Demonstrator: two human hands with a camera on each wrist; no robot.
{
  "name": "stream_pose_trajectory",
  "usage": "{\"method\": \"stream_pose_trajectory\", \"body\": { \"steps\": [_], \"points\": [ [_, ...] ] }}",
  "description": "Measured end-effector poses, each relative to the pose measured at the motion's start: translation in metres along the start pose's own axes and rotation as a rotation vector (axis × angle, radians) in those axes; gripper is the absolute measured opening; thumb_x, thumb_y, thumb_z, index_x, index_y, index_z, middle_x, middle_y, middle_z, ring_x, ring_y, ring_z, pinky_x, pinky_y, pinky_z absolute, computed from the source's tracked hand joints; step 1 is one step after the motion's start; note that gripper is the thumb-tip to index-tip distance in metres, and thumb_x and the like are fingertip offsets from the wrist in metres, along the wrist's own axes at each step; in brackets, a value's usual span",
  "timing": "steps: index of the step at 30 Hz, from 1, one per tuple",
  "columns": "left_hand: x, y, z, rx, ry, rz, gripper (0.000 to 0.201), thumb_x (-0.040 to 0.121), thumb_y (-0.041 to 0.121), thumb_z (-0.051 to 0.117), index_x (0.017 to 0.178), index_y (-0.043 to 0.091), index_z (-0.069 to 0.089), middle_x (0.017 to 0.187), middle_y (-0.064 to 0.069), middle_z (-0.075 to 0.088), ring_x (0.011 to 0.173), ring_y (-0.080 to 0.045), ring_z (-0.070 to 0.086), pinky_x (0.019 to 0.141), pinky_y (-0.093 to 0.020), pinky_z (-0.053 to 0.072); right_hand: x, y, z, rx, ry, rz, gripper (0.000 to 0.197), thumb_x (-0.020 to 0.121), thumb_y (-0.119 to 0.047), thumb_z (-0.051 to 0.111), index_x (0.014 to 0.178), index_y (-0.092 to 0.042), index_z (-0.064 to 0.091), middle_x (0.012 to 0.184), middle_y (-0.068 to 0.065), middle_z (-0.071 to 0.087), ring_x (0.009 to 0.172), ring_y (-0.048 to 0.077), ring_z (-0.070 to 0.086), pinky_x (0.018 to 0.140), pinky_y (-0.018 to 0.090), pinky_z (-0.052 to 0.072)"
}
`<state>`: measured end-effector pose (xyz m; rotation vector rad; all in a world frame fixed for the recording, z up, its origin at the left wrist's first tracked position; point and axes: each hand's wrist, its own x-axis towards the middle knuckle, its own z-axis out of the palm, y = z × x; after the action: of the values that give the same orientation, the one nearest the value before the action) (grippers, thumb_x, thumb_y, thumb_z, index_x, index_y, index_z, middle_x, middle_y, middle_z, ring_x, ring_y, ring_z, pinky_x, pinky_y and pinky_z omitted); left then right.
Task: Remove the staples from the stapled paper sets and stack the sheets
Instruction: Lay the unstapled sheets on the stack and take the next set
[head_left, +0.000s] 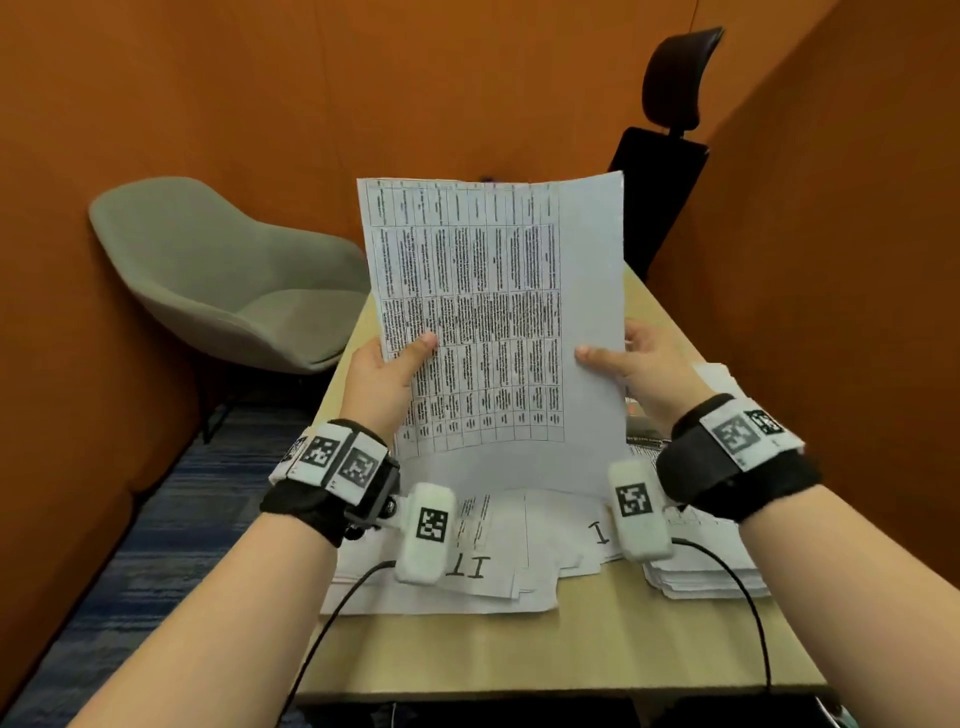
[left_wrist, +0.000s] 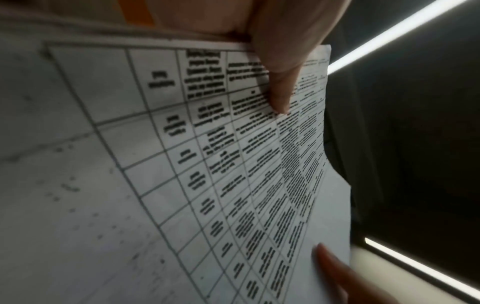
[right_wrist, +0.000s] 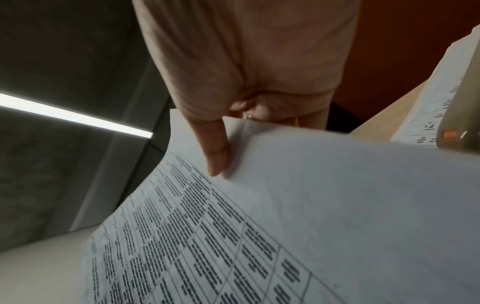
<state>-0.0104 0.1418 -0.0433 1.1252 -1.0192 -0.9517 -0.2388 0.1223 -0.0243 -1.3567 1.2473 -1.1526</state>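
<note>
Paper set (head_left: 493, 312) — upright between both hands

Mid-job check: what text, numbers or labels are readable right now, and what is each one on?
"II": handwritten on a loose sheet lying on the table.
"I": handwritten on another loose sheet beside it.
Table print on the held paper set, in the grip of the left hand and right hand: too blurred to read.
Square markers on the wristbands: patterns, no words.
</note>
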Motion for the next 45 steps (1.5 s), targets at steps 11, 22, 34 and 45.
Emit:
{"method": "stream_pose_trajectory", "body": {
  "steps": [11, 22, 34, 45],
  "points": [
    [-0.004, 0.001, -0.004, -0.04, -0.006, 0.127, 0.015, 0.086, 0.009, 0.062, 0.093, 0.023, 0.063, 0.098, 0.008, 0.067, 0.095, -0.008, 0.066, 0.087, -0.029, 0.052, -0.006, 0.005, 0.022, 0.152, -0.026, -0.135, 0.017, 0.086, -0.001, 0.059, 0.099, -0.012, 0.059, 0.1, 0.006, 0.065, 0.082, 0.015, 0.064, 0.074, 0.025, 0.056],
    [-0.009, 0.0, 0.006, -0.044, 0.0, 0.159, 0.028, 0.088, 0.02, 0.061, 0.115, 0.018, 0.057, 0.102, 0.016, 0.061, 0.088, 0.015, 0.056, 0.068, 0.002, 0.043, -0.002, 0.006, 0.024, 0.271, 0.092, -0.122, 0.01, 0.084, -0.008, 0.064, 0.091, -0.014, 0.064, 0.091, 0.003, 0.071, 0.079, 0.019, 0.069, 0.077, 0.037, 0.057],
    [-0.001, 0.003, 0.007, 0.113, 0.052, 0.121, 0.04, 0.087, 0.011, 0.062, 0.125, 0.011, 0.049, 0.119, -0.002, 0.061, 0.109, -0.016, 0.06, 0.095, -0.032, 0.047, 0.002, -0.019, 0.003, 0.057, 0.057, -0.035, 0.01, 0.083, -0.015, 0.067, 0.09, -0.017, 0.061, 0.095, 0.009, 0.069, 0.088, 0.029, 0.067, 0.08, 0.044, 0.055],
    [-0.007, -0.042, 0.032, 0.822, -0.295, -0.04, 0.077, 0.084, 0.036, 0.065, 0.145, 0.012, 0.024, 0.147, -0.008, 0.035, 0.132, -0.026, 0.038, 0.107, -0.043, 0.033, -0.021, 0.031, 0.008, -0.332, -0.201, 0.467, 0.022, 0.081, -0.015, 0.07, 0.097, -0.004, 0.06, 0.086, 0.011, 0.067, 0.07, 0.024, 0.064, 0.066, 0.033, 0.054]
  ]
}}
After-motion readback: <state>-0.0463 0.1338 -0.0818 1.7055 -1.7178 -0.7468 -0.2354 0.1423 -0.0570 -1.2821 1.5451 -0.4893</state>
